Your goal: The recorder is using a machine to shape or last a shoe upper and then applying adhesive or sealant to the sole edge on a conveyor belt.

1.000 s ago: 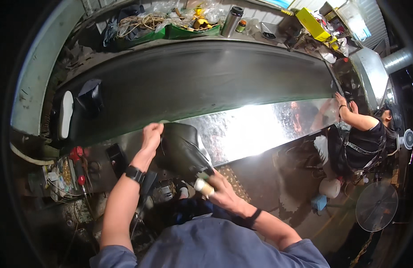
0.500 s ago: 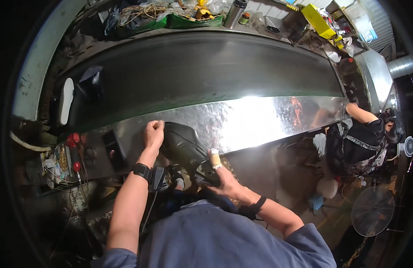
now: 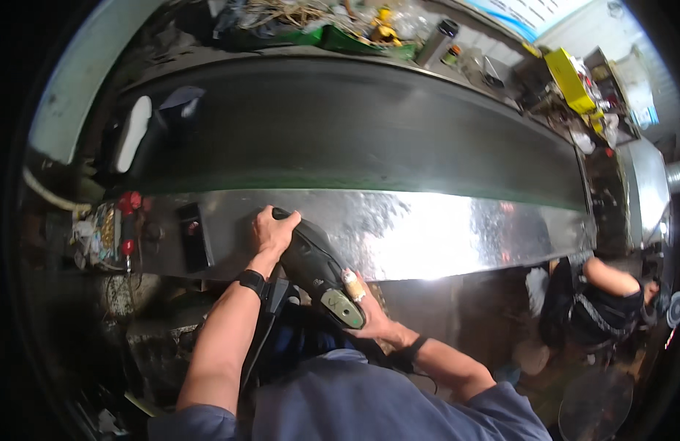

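A dark shoe upper (image 3: pixel 312 256) on a green last (image 3: pixel 343 309) is held tilted between my two hands, over the near edge of the metal ledge (image 3: pixel 340 228). My left hand (image 3: pixel 272 234) grips its far, narrow end, thumb on top and fingers around the side. At the near end, where the flat green face of the last with its small hole shows, my right hand (image 3: pixel 371 316) clasps the side. Yellowish tape (image 3: pixel 353 285) wraps a digit of that hand. The undersides of the shoe and some fingers are hidden.
Beyond the ledge runs a wide dark belt (image 3: pixel 355 132), with a white sole (image 3: pixel 134 134) and a dark shoe piece (image 3: pixel 181 104) at its left. A black phone (image 3: pixel 194 237) and red-handled tool (image 3: pixel 128 220) lie left. A co-worker (image 3: pixel 597 301) stands right; a flask (image 3: pixel 437 44) stands behind.
The shoe has turned so the green end of its last faces up. My left hand has gone from beside the far end to gripping it. The view has shifted.
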